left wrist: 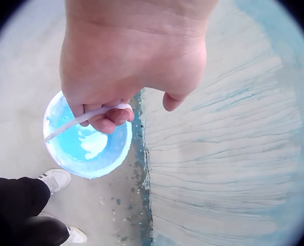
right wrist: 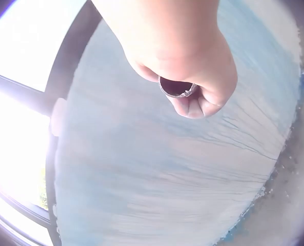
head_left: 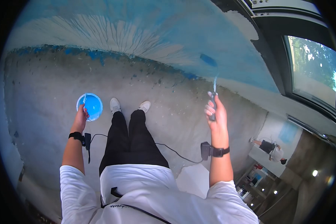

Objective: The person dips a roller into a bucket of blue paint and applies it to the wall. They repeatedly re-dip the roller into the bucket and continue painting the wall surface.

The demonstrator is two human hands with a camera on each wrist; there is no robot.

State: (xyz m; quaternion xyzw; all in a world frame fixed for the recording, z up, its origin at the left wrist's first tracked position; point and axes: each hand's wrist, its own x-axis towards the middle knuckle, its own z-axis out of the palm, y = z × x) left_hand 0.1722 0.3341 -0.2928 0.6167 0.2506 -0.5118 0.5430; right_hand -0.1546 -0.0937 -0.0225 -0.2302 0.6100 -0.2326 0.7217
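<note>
My left hand (head_left: 80, 115) grips the white carrying handle (left wrist: 70, 125) of a bucket of bright blue paint (head_left: 95, 106). In the left wrist view the fingers curl round that handle above the bucket's open top, and paint coats the inner wall. My right hand (head_left: 218, 114) holds a paint roller by its dark grip (head_left: 212, 116), thumb along the top. The blue roller sleeve (head_left: 208, 60) is against the blue-streaked wall (head_left: 175, 33). Only the hollow end of the grip (right wrist: 177, 88) shows under the hand in the right wrist view; the sleeve is hidden there.
Paint drips spot the grey concrete floor (head_left: 56, 78) along the wall's foot. A dark-framed window (head_left: 313, 67) stands at the right. Farther back, another person (head_left: 274, 151) is beside a white wall. A cable (head_left: 179, 155) runs between the wrist cameras.
</note>
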